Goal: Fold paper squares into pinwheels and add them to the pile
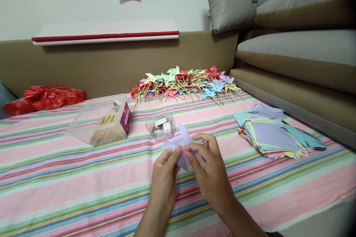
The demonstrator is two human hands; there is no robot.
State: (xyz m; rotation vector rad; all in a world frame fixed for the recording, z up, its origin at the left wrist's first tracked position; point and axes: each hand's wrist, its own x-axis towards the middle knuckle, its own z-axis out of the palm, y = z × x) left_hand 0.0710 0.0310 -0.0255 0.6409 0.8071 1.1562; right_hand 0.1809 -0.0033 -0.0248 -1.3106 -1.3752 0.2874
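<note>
Within the grip: one lilac paper pinwheel [183,133], its centre pinched by left hand [165,170] and right hand [213,166] (fingertips nearly meeting, from where I stand). Just beyond the grip: one clear tub [163,138], small dark pieces [157,128] inside. Left of it: one box [126,119] of thin sticks [108,133]. Farther beyond: heaped pinwheels [182,79]. Right: stacked paper sheets [271,135].

A white wall [69,0] rises above the brown backboard [105,63]; stacked grey-and-brown cushions [300,50] stand right of the backboard.
</note>
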